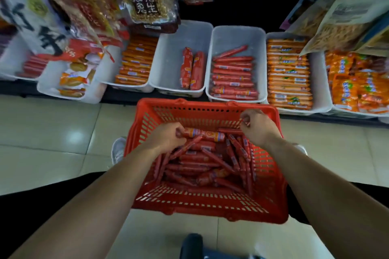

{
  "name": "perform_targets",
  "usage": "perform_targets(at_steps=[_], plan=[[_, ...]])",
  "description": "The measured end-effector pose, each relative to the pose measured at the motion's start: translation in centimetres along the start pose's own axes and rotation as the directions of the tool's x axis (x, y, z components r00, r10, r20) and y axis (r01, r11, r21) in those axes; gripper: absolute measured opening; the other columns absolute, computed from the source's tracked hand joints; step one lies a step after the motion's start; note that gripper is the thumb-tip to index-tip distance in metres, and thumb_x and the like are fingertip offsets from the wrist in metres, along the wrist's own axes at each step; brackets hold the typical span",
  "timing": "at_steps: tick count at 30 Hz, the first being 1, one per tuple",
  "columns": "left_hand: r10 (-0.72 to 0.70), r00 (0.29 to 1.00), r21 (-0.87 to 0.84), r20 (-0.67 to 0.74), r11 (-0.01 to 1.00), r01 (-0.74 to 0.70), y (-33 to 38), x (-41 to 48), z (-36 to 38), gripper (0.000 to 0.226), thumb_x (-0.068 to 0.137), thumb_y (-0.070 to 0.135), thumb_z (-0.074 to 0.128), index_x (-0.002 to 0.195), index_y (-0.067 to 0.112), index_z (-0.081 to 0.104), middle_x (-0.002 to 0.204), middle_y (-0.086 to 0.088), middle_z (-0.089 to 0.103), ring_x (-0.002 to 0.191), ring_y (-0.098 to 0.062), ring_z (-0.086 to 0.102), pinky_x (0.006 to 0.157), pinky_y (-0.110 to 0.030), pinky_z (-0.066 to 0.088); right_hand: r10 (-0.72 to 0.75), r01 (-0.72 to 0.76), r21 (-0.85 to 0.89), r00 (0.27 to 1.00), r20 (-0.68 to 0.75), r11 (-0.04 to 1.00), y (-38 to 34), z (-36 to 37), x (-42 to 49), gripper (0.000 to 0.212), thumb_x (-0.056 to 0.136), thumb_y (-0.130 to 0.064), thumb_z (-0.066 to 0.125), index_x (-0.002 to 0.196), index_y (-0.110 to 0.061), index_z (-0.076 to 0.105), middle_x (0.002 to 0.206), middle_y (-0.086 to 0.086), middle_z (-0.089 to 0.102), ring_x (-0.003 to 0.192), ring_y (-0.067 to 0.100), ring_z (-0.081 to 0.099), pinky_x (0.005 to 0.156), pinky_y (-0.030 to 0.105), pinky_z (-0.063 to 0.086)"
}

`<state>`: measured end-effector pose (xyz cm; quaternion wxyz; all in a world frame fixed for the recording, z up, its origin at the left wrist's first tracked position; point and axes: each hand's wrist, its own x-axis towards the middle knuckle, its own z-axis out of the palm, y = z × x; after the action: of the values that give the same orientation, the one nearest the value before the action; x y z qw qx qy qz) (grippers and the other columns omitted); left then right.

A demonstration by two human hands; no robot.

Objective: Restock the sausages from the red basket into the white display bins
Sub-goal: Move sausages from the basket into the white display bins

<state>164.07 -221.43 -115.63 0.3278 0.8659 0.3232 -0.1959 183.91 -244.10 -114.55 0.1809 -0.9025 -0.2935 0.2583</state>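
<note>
A red basket [202, 202] stands on the floor in front of me, holding several thin red sausages [202, 160] and a few thick ones. My left hand [166, 135] grips the end of a thick red-and-orange sausage [207, 134] lying across the pile. My right hand [257, 125] pinches a thin red sausage [242, 122] near the basket's far wall. Beyond the basket sits a row of white display bins: one [168, 65] holds two thick sausages [192, 69], the bin to its right [261, 48] holds stacked thin red sausages [233, 78].
Further white bins hold orange sausage packs at the left [134, 63] and right [289, 73], plus orange snack bags [357, 82]. Bags of peanuts [145, 0] and other snacks hang above the bins. The floor is pale tile [52, 132]. A white shoe [118, 149] shows beside the basket.
</note>
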Motion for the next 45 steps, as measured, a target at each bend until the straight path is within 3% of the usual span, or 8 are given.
perform_targets(at_steps=[6,9,14,21,31,38,43,45], plan=[[-0.097,0.991,0.092,0.087,0.992,0.089,-3.6,0.5,4.0,0.052,0.077,0.054,0.073,0.118,0.025,0.06,0.114,-0.004,0.068,0.102,-0.024,0.064,0.088,-0.036,0.051,0.114,-0.076,-0.127,0.938,0.328,0.989,2.5,7.3,-0.3,0.045,0.083,-0.045,0.056,0.12,-0.02,0.064,0.124,0.015,0.063,0.115,0.034,0.06,0.093,0.034,0.047],[-0.124,0.985,0.122,0.117,0.986,0.109,-4.4,1.8,5.6,0.062,0.08,0.049,0.072,0.132,0.022,0.053,0.127,-0.008,0.061,0.115,-0.029,0.058,0.095,-0.038,0.047,0.076,0.006,-0.23,0.935,0.346,0.973,3.1,10.5,1.1,0.057,0.08,-0.054,0.039,0.123,-0.023,0.058,0.132,0.01,0.057,0.124,0.035,0.052,0.102,0.041,0.043],[-0.074,0.994,0.131,0.086,0.989,0.062,-5.0,4.4,7.6,0.065,0.086,0.046,0.066,0.144,0.023,0.046,0.143,-0.009,0.05,0.131,-0.03,0.048,0.106,-0.038,0.041,0.003,0.113,-0.291,0.928,0.373,0.95,-0.3,12.6,4.0,0.072,0.091,-0.042,0.053,0.155,-0.023,0.026,0.156,0.002,0.032,0.14,0.03,0.031,0.112,0.047,0.034],[-0.093,0.984,0.275,0.153,0.96,0.048,-6.3,7.1,9.3,0.064,0.098,0.061,0.039,0.148,0.022,0.039,0.152,-0.008,0.043,0.142,-0.031,0.033,0.114,-0.046,0.027,0.036,0.165,-0.329,0.849,0.527,0.93,-0.1,16.1,6.7,0.098,0.09,-0.068,0.046,0.158,-0.018,-0.003,0.166,0.003,0.0,0.152,0.026,0.003,0.12,0.051,0.014],[-0.153,0.948,0.396,0.278,0.918,0.032,-6.0,8.1,9.7,0.106,0.064,0.079,0.067,0.152,0.029,0.033,0.157,-0.01,0.024,0.148,-0.038,0.009,0.12,-0.051,0.016,0.028,0.127,-0.263,0.856,0.517,0.956,0.6,15.3,7.4,0.075,0.089,-0.051,0.063,0.147,-0.017,0.03,0.145,0.016,0.046,0.128,0.035,0.048,0.104,0.043,0.042],[-0.119,0.959,0.211,0.256,0.975,0.065,-5.5,5.7,9.1,0.083,0.079,0.056,0.074,0.144,0.018,0.038,0.15,-0.014,0.045,0.134,-0.033,0.047,0.111,-0.044,0.034,0.096,0.009,-0.181,0.82,0.565,0.983,0.7,13.0,6.1,0.078,0.091,-0.055,0.057,0.155,-0.024,0.023,0.147,0.01,0.05,0.128,0.032,0.052,0.104,0.039,0.042],[-0.095,0.971,0.285,0.22,0.958,0.029,-3.4,3.4,6.7,0.068,0.085,0.056,0.065,0.136,0.014,0.048,0.136,-0.015,0.057,0.124,-0.033,0.055,0.105,-0.041,0.042,0.191,-0.129,-0.146,0.784,0.591,0.981,-0.1,10.4,4.4,0.041,0.089,-0.043,0.061,0.115,-0.012,0.057,0.085,0.012,0.072,0.066,0.023,0.07,0.063,0.033,0.059],[-0.07,0.977,0.348,0.204,0.937,-0.005,-2.5,2.2,4.8,0.062,0.086,0.054,0.065,0.13,0.013,0.054,0.133,-0.013,0.059,0.123,-0.031,0.055,0.101,-0.038,0.045,0.187,-0.091,-0.191,0.791,0.582,0.977,-0.7,8.8,3.4,0.038,0.089,-0.04,0.063,0.113,-0.01,0.062,0.09,0.011,0.071,0.07,0.022,0.069,0.062,0.029,0.056]])
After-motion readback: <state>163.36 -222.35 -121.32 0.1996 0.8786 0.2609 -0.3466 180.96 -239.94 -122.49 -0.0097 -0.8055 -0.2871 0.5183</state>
